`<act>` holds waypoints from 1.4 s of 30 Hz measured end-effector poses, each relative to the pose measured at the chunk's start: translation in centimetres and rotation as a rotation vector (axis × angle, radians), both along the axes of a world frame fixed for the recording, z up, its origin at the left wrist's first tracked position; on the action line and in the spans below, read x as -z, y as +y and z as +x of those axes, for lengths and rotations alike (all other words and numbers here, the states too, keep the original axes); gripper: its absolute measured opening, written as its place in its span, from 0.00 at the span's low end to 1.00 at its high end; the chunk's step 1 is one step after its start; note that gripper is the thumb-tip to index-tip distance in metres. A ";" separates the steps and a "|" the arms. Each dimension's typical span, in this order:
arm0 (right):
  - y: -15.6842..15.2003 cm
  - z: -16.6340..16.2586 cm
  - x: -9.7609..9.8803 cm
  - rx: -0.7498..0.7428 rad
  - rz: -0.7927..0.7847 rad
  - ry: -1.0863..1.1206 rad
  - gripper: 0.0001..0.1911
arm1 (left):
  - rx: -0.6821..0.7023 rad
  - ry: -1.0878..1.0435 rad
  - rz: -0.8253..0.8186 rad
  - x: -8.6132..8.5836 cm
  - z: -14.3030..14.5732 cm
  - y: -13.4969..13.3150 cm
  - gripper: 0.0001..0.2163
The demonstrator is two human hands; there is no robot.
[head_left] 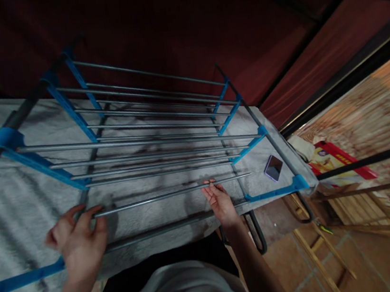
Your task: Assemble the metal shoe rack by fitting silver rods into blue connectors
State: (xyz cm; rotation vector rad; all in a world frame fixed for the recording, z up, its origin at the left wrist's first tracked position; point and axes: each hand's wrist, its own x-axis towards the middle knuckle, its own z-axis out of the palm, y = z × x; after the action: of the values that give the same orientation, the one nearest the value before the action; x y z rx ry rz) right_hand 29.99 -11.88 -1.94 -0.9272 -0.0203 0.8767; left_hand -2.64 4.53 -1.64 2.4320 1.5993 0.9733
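Note:
A thin loose metal rod (pixel 165 196) stretches between my hands, its right end pointing free in the air. The fingers of my left hand (pixel 80 240) are closed around its left end. Nearer the other end, my right hand (pixel 219 202) pinches it between thumb and fingers. Beyond my hands lies a rack frame with dark tubes and blue plastic brackets (pixel 71 112). Several metal rods (pixel 151 141) span its far brackets. The nearest bracket on the right (pixel 276 191) and the nearest bracket on the left (pixel 26 280) have no rod visibly seated between them.
Grey fleecy cloth (pixel 176 220) covers the surface under the rack. A phone (pixel 273 168) lies on it inside the right end. Past that end are a red and yellow package (pixel 337 161) and a wooden ladder-like frame (pixel 319 256) on the tiled floor. Dark red fabric hangs behind.

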 end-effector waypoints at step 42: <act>2.2 -7.0 -8.9 -0.218 0.226 0.316 0.02 | 0.649 -0.791 -0.524 -12.8 13.2 -8.9 0.24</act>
State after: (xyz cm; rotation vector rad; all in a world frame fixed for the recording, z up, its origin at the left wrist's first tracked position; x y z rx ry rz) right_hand 22.97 -9.72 7.00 -0.5753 0.0512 1.1905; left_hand 10.51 -4.38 11.14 1.6716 0.6211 1.0124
